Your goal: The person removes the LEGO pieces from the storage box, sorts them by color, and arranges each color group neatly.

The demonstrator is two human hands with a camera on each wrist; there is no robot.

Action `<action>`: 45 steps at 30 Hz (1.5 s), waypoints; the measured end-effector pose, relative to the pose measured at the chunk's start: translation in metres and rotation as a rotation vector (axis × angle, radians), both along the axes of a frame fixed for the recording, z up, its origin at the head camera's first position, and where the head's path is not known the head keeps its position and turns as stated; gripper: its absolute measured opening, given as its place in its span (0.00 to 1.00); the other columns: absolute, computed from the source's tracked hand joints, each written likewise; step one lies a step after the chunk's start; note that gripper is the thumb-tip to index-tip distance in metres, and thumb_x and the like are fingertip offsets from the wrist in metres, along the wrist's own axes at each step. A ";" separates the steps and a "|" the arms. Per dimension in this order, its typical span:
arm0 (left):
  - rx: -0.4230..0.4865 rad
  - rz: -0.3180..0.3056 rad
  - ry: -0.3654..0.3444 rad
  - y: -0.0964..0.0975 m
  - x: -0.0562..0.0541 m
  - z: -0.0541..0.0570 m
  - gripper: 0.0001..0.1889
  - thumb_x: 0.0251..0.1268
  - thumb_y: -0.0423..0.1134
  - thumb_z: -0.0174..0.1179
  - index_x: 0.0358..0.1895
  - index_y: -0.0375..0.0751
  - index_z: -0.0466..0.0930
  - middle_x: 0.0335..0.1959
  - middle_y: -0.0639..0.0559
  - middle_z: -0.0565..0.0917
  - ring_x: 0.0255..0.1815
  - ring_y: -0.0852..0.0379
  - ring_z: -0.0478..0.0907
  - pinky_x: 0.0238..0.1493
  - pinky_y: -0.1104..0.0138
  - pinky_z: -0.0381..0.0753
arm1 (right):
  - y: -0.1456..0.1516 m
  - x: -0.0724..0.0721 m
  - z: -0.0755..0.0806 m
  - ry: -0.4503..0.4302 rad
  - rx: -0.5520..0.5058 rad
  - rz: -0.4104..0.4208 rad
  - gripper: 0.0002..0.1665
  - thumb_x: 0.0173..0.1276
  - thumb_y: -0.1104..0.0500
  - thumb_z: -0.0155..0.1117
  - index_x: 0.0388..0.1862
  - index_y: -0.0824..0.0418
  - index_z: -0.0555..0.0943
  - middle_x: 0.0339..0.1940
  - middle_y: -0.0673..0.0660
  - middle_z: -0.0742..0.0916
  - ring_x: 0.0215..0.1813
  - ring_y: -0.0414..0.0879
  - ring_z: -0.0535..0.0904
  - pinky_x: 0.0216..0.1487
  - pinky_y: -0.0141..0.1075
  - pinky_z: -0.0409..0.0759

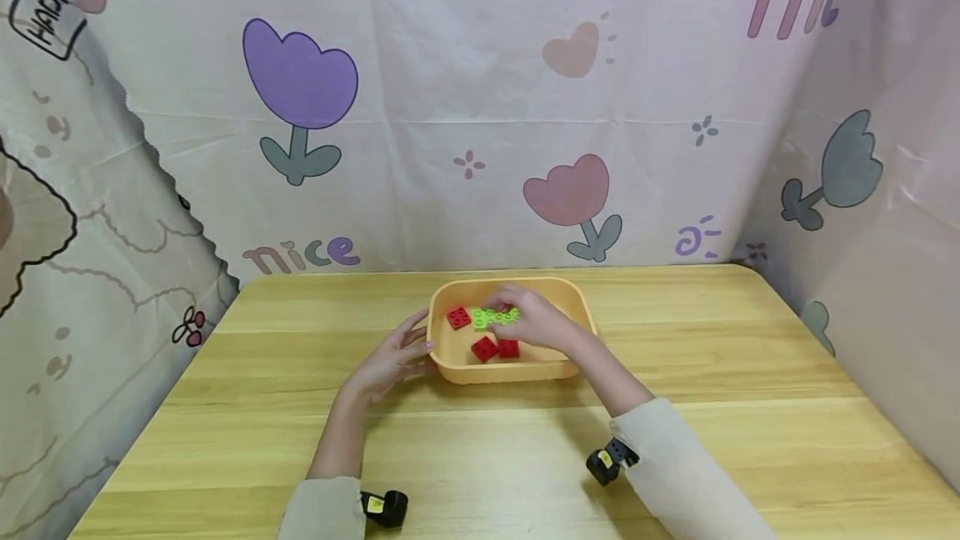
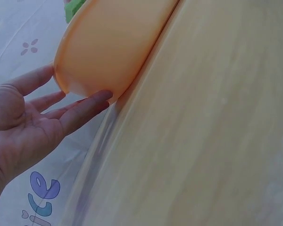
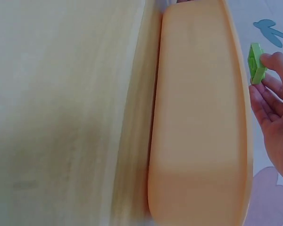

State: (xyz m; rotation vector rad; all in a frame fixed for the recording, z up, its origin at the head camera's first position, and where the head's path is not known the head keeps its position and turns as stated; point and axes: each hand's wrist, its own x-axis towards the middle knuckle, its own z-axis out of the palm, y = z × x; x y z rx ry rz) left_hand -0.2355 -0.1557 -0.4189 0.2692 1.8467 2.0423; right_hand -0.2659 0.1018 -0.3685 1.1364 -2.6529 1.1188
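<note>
One lime-green brick (image 3: 256, 63) sits in the right hand (image 1: 536, 322), which pinches it between thumb and fingers, the gap between them no wider than the brick. In the head view it shows over the tray, and the right wrist view shows it above the rim, so it appears raised off the tray floor. Whether all the green seen from the head belongs to this one brick, I cannot tell. A light, even pinch on its sides should serve best, since a piece this small could twist if squeezed off-centre.

Nearby on the tray floor lie a red brick (image 1: 458, 318) to the left of the green and, nearer the person, a pair of red bricks (image 1: 497, 348) close together. The fingertips would do well to clear these without nudging them.

Around them all is the yellow-orange tray (image 1: 487, 374). The left hand (image 1: 390, 365), fingers extended and spread, touches its left end without grasping it; gentle contact is enough to steady it, whereas a hard push could slide it across the wooden table (image 1: 480, 457). Beyond hangs a printed curtain (image 1: 442, 57).
</note>
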 end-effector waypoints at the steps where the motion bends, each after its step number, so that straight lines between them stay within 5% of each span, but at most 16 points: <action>1: 0.004 -0.003 0.004 0.000 0.000 0.000 0.33 0.68 0.27 0.46 0.73 0.43 0.43 0.69 0.32 0.49 0.63 0.34 0.59 0.56 0.48 0.67 | 0.000 0.002 0.000 0.001 -0.005 0.001 0.17 0.56 0.61 0.67 0.45 0.64 0.80 0.39 0.53 0.81 0.43 0.54 0.76 0.46 0.44 0.78; 21: 0.005 -0.020 0.025 -0.001 -0.001 -0.001 0.34 0.68 0.30 0.49 0.73 0.44 0.44 0.69 0.33 0.50 0.63 0.35 0.60 0.57 0.49 0.67 | 0.017 0.054 0.002 0.109 -0.057 0.000 0.16 0.56 0.59 0.68 0.45 0.59 0.81 0.40 0.48 0.81 0.40 0.43 0.75 0.42 0.35 0.77; 35: -0.006 -0.008 0.017 -0.001 -0.001 0.003 0.33 0.68 0.27 0.46 0.73 0.45 0.44 0.69 0.33 0.50 0.62 0.34 0.60 0.56 0.48 0.67 | 0.005 0.090 -0.019 0.061 -0.102 0.008 0.18 0.55 0.61 0.68 0.47 0.60 0.80 0.45 0.49 0.81 0.43 0.49 0.77 0.46 0.40 0.78; 45: 0.007 -0.022 0.008 -0.001 0.000 0.002 0.33 0.68 0.28 0.46 0.73 0.45 0.43 0.69 0.33 0.50 0.63 0.35 0.59 0.57 0.48 0.66 | -0.007 0.098 -0.039 0.121 -0.123 0.056 0.19 0.54 0.62 0.69 0.46 0.63 0.80 0.44 0.52 0.82 0.42 0.49 0.78 0.45 0.36 0.79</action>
